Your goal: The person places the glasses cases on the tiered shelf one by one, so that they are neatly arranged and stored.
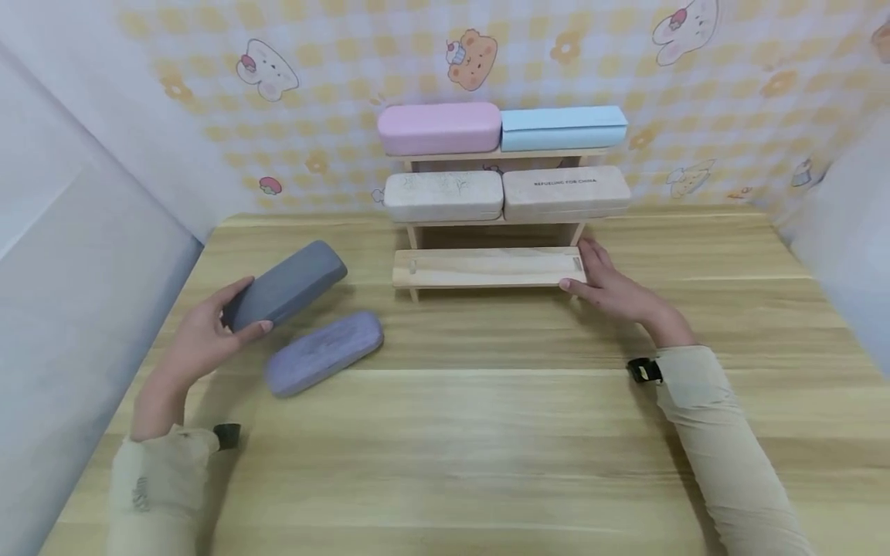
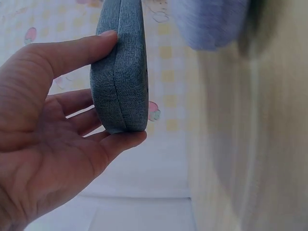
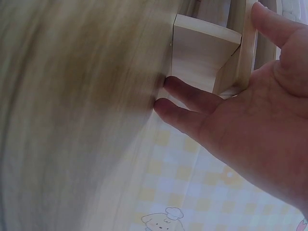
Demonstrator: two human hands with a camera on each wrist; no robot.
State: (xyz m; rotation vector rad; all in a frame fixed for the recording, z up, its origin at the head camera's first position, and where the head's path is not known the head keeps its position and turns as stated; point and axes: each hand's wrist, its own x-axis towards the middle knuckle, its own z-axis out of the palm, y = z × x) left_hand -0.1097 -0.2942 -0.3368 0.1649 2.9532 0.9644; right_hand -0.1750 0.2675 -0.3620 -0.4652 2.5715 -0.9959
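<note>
On the left, my left hand [image 1: 202, 340] grips one end of a dark grey glasses case [image 1: 288, 286], thumb on one side and fingers on the other. In the left wrist view the case [image 2: 120, 82] is held above the table, its seam showing between thumb and fingers. A purple glasses case [image 1: 324, 354] lies on the table just beside it. My right hand [image 1: 612, 289] holds the right end of the bottom tier [image 1: 487, 268] of a wooden stepped rack. Its thumb presses the front edge; two fingertips [image 3: 173, 83] rest on the table in the right wrist view.
The rack's middle tier carries a whitish case [image 1: 443, 197] and a beige case with lettering [image 1: 566, 193]. On its top tier sit a pink case [image 1: 439, 129] and a light blue case [image 1: 564, 128]. Behind stands a yellow-checked wall covering [image 1: 334, 93]; a white wall [image 1: 90, 201] borders the left.
</note>
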